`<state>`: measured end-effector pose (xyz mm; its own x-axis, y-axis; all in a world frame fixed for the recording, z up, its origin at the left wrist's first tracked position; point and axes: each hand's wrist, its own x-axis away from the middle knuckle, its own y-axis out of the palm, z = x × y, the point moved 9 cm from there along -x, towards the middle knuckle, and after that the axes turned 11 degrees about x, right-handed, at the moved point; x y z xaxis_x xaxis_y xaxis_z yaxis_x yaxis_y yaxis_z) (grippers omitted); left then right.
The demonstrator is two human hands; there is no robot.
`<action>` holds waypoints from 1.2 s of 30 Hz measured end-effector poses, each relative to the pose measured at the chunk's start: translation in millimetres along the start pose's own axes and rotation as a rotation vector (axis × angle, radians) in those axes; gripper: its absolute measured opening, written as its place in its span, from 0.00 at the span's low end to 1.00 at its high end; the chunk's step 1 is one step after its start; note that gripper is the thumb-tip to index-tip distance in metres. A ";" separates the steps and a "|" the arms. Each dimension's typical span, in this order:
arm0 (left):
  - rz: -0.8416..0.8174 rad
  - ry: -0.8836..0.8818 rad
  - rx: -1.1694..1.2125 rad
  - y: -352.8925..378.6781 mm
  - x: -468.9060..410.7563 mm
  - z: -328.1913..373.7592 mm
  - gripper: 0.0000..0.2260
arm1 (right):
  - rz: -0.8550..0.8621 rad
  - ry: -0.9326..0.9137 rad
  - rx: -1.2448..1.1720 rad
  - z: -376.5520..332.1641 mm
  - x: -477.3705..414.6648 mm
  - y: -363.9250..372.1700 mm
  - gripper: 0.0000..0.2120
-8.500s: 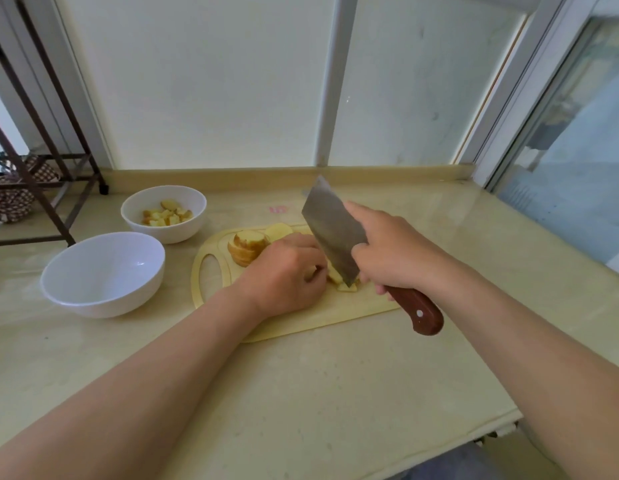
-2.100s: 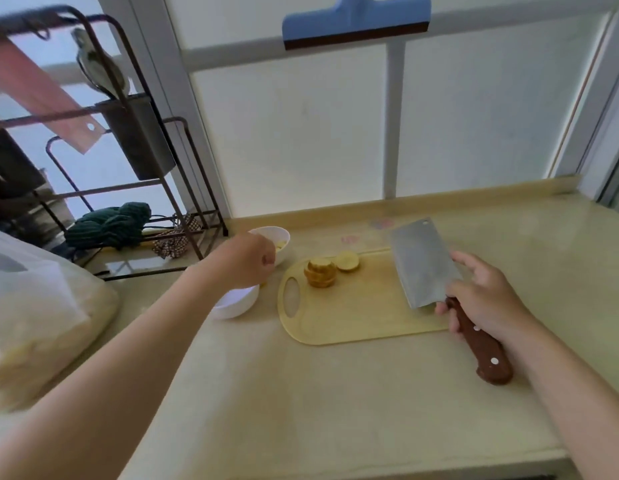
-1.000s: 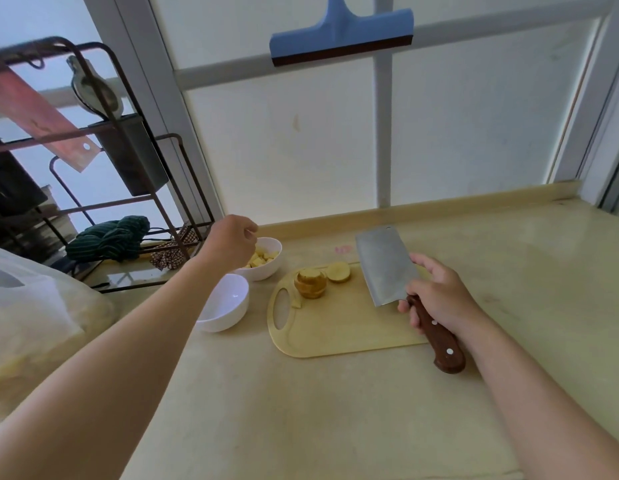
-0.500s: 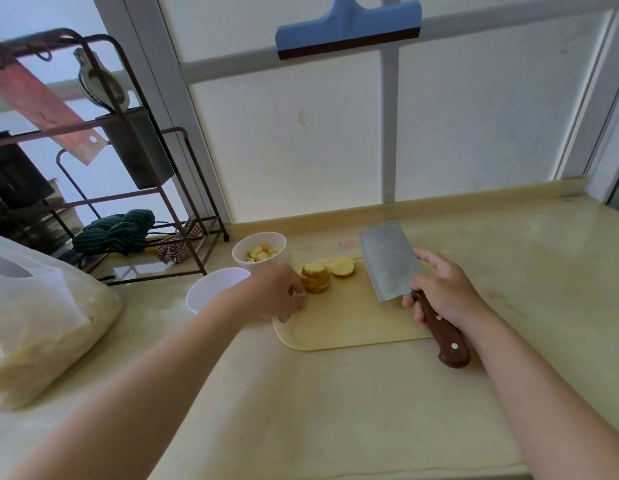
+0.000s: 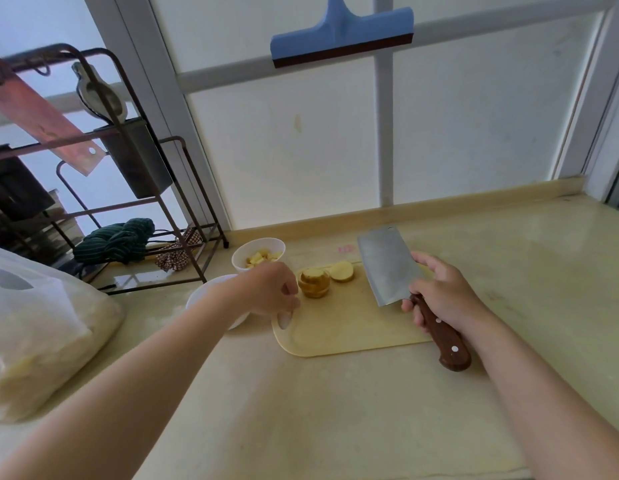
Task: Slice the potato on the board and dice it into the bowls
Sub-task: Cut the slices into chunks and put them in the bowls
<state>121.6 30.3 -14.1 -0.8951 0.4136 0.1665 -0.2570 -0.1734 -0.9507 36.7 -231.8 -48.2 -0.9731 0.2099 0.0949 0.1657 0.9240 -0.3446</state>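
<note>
Writing: only a small pink mark on the counter just behind the cutting board, too blurred to read. Two pale rivets in the cleaver handle. Any maker's stamp on the blade not legible.

Right hand: wrapped firmly round the brown wooden handle of the cleaver, one finger laid against the blade near its heel. Blade broad face up toward the camera, over the right part of the board, tip pointing away. Contact with the board not determinable.

Left hand: at the board's left end, over the handle slot, fingers curled inward toward the thumb. Impossible to tell whether pinching something or holding nothing. Just beside the potato stack; touching or apart, not determinable.

Potato: sliced stack standing on the far left of the board, skin on. One separate piece lying just right of it. Diced pieces in the far white bowl, beyond the left hand.

Hidden or cut off: near white bowl mostly covered by the left wrist, contents not visible. Board slot largely covered by the same hand. Plastic bag cut by the left edge, contents pale and indistinct. Metal rack cut off at left, with a striped green cloth and a checked cloth low on it. Blue squeegee on the window, handle cut by the top edge.
</note>
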 end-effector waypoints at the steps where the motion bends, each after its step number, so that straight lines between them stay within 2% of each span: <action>1: -0.024 -0.003 -0.029 7.7 -1.3 0.8 0.09 | 0.000 0.001 0.001 0.0 0.4 0.0 0.30; 9: 0.009 0.018 -0.126 15.7 -3.3 11.5 0.07 | -0.013 -0.003 0.003 0.7 -0.8 0.8 0.29; 13: 0.000 -0.012 -0.080 18.0 -3.7 9.3 0.16 | -0.019 -0.007 0.008 -0.4 -0.7 1.1 0.28; 17: 0.022 -0.033 -0.003 15.7 -3.6 4.2 0.11 | -0.016 -0.007 0.013 -0.9 -0.8 0.5 0.28; 19: 0.129 -0.042 0.069 -8.0 -4.4 0.4 0.07 | -0.017 -0.002 0.013 -0.5 -0.6 0.4 0.27; 23: 0.473 -0.016 0.185 -79.7 -6.0 -15.4 0.04 | -0.016 -0.002 0.004 -0.6 0.3 0.1 0.27; 29: 0.652 -0.120 0.227 -103.7 -9.2 -44.9 0.12 | -0.014 -0.003 -0.013 0.0 -1.1 -0.3 0.27; 31: 0.625 -0.076 0.234 -95.7 -9.4 -34.3 0.11 | -0.015 -0.004 -0.019 0.0 -2.1 0.2 0.27; 33: 0.504 0.033 0.215 -76.3 -10.6 -8.7 0.09 | -0.018 0.000 -0.026 0.2 -3.1 1.1 0.27; 36: 0.308 0.209 0.141 -40.8 -12.3 43.5 0.12 | -0.009 0.007 -0.038 0.6 -3.6 0.1 0.28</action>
<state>127.3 -6.5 34.0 -0.8482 0.4938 -0.1918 -0.0486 -0.4331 -0.9000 40.1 -232.7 -49.2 -0.9736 0.2031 0.1041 0.1626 0.9373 -0.3083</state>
